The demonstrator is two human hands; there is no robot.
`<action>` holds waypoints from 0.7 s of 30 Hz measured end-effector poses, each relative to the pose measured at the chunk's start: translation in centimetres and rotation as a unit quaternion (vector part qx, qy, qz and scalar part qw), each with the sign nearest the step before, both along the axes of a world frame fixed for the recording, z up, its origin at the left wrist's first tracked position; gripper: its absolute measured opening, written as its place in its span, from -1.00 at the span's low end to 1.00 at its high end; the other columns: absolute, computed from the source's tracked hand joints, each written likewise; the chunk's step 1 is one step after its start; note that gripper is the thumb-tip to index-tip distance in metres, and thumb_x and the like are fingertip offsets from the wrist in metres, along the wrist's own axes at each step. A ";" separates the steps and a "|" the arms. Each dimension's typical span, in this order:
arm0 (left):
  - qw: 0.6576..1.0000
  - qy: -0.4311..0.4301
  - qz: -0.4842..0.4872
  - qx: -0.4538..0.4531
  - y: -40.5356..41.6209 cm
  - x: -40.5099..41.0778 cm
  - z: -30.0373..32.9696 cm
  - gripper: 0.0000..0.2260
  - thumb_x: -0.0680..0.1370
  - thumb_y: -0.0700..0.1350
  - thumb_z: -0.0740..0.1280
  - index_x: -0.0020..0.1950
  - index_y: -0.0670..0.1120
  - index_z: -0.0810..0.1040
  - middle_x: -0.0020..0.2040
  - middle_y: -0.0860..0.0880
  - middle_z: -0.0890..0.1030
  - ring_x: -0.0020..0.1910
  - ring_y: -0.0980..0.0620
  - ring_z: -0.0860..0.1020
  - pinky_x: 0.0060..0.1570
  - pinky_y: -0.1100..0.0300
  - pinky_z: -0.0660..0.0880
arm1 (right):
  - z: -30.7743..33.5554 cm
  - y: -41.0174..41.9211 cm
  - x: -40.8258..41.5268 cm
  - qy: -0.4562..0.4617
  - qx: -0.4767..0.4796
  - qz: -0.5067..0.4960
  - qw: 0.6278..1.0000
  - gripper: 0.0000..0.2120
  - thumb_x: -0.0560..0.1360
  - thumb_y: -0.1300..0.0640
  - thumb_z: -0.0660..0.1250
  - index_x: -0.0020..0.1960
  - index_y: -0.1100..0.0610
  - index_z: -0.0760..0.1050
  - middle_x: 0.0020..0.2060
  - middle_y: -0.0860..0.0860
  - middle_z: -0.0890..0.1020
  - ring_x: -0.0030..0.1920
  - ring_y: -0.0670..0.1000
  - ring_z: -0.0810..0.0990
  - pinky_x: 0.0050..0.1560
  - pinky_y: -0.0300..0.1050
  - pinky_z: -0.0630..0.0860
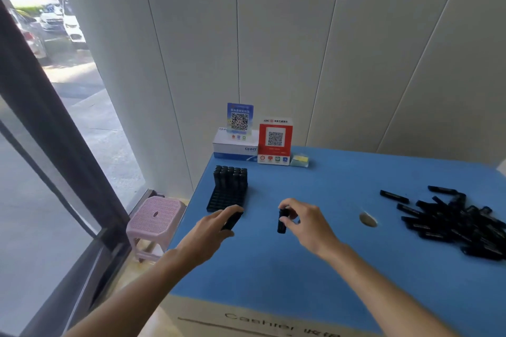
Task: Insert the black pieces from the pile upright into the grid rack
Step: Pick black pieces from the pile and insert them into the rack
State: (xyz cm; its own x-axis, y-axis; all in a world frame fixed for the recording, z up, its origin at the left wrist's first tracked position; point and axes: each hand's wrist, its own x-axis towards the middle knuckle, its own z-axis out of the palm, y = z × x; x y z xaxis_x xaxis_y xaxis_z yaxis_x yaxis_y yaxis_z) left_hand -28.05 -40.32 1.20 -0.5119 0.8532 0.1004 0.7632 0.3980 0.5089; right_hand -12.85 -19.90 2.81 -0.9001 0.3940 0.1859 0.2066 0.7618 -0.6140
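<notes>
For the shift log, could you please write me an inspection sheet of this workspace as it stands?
Surface: blue tabletop, round hole in it.
Job's things: black grid rack, far rows filled with upright pieces, near rows empty; pile of black pieces at the right.
Clutter: white CHNT box, blue QR stand on it, red QR stand, small clear box.
Hands: left hand grips one black piece near the rack; right hand pinches another piece.
Cables: nothing seen.
Surroundings: white panelled wall, pink stool, window onto parked cars.
</notes>
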 end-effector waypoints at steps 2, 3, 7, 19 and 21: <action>1.000 0.000 0.007 0.004 0.1 -1.5 -0.6 -0.52 0.51 -0.16 0.36 0.37 0.08 0.30 0.05 0.03 0.52 -0.15 0.05 0.48 -0.18 0.24 0.44 | -0.2 0.4 -1.1 -0.003 0.000 0.004 1.000 -0.83 0.50 0.14 0.35 0.08 0.02 0.47 -0.09 -0.03 0.61 -0.08 -0.01 0.55 -0.03 -0.04 0.53; 1.000 0.001 0.014 0.004 0.3 -2.2 -0.8 -0.52 0.51 -0.16 0.36 0.38 0.07 0.30 0.05 0.05 0.51 -0.15 0.07 0.47 -0.18 0.27 0.42 | -0.2 0.7 -1.7 -0.003 0.000 0.006 1.000 -0.82 0.50 0.14 0.35 0.09 0.02 0.47 -0.08 -0.03 0.61 -0.08 -0.02 0.55 -0.02 -0.05 0.53; 1.000 -0.001 0.020 0.001 1.4 -5.0 -1.7 -0.51 0.53 -0.19 0.34 0.40 0.08 0.29 0.05 0.03 0.49 -0.18 0.09 0.49 -0.19 0.27 0.46 | -0.4 2.3 -4.6 -0.001 -0.007 0.009 1.000 -0.78 0.50 0.13 0.35 0.14 0.02 0.47 -0.05 -0.03 0.61 -0.06 -0.04 0.56 0.02 -0.08 0.54; 0.990 -0.031 0.101 0.088 2.7 -11.6 -4.0 -0.51 0.45 -0.23 0.42 0.30 0.12 0.38 -0.03 0.07 0.51 -0.21 0.15 0.53 -0.18 0.16 0.55 | -1.5 2.5 -13.8 0.016 -0.018 0.083 0.996 -0.85 0.44 0.13 0.43 0.00 0.04 0.56 -0.18 -0.09 0.57 -0.11 -0.07 0.53 -0.01 -0.07 0.52; 0.990 -0.040 0.105 0.090 3.0 -12.5 -3.8 -0.53 0.46 -0.21 0.41 0.29 0.13 0.39 0.00 0.08 0.51 -0.18 0.17 0.54 -0.16 0.15 0.56 | -1.6 2.4 -15.2 0.019 -0.018 0.076 0.997 -0.85 0.42 0.12 0.44 -0.01 0.04 0.56 -0.18 -0.09 0.57 -0.10 -0.06 0.53 -0.02 -0.05 0.52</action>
State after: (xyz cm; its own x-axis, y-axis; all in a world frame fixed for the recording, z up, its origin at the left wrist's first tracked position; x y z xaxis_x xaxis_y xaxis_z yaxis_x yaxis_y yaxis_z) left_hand -40.58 -37.27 -2.55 -0.6885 0.6993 0.1921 0.6272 0.4411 0.6419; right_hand -28.09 -17.50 1.25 -0.9425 0.2598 0.2101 0.0655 0.7603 -0.6462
